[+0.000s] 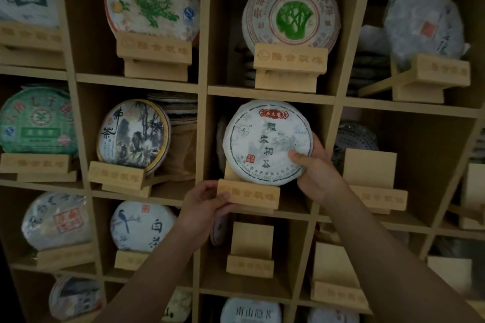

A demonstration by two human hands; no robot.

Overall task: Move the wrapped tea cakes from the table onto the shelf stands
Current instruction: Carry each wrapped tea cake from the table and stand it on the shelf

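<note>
A round white wrapped tea cake (265, 139) with black characters and a red label stands upright on a wooden stand (249, 195) in the middle cubby of the shelf. My right hand (316, 173) grips the cake's lower right edge, thumb on its face. My left hand (202, 207) holds the left end of the stand's front block, thumb on its front. The table is out of view.
The wooden shelf (203, 86) is a grid of cubbies, most holding wrapped tea cakes on stands. Empty stands sit in the cubby below (250, 252), to the right (370, 181) and at lower right (336, 278). Stacked cakes (178, 110) lie behind some displays.
</note>
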